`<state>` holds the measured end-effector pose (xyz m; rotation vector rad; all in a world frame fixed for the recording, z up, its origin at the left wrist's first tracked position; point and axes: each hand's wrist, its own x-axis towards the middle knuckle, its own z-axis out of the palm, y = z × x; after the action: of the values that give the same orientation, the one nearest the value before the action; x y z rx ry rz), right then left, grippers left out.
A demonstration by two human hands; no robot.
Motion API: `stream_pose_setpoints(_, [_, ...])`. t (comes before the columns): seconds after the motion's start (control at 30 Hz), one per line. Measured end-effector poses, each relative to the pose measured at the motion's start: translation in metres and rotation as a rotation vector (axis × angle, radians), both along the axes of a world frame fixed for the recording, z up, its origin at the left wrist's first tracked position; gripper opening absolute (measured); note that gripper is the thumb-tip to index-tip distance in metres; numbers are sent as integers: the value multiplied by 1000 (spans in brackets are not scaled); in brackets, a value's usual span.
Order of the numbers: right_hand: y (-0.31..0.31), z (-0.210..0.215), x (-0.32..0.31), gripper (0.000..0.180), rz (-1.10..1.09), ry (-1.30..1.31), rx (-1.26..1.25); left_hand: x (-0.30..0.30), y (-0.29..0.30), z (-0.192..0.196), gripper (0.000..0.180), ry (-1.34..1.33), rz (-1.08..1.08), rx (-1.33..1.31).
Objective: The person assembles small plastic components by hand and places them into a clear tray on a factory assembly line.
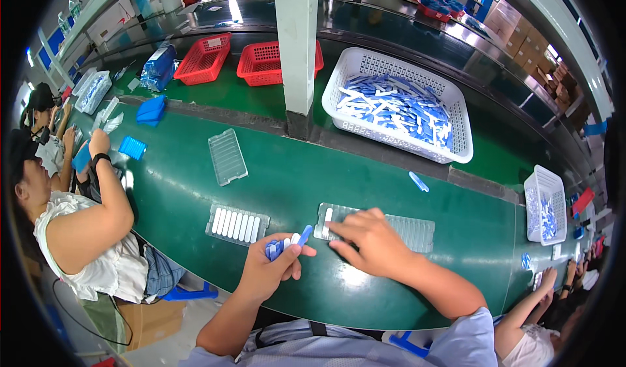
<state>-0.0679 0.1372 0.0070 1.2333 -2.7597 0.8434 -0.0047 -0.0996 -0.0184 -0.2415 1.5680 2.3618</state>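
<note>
The left hand (270, 272) is closed around a bunch of blue-and-white sticks (287, 243). The right hand (372, 240) presses spread fingers on a clear tray (417, 231), one white stick (327, 223) slotted just beyond its fingertips. A filled tray (238, 224) lies left of both hands.

Left hand (270, 262) raised, fingers curled shut in a fist-like grip, forearm entering from 6 o'clock. Right hand (366, 236) palm-down, fingers spread flat pointing 10 o'clock, forearm bare, coming from 5 o'clock.
</note>
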Motion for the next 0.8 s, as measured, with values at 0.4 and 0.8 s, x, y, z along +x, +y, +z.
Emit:
stream_pose_setpoints(0.4, [18,6,-33,3,-269,-849,-800,8,6,-4,23,-62,-23,146])
stream_pose_setpoints(0.8, [6,1,-50,31,71,-123,57,13,7,3,33,-174,-132,280])
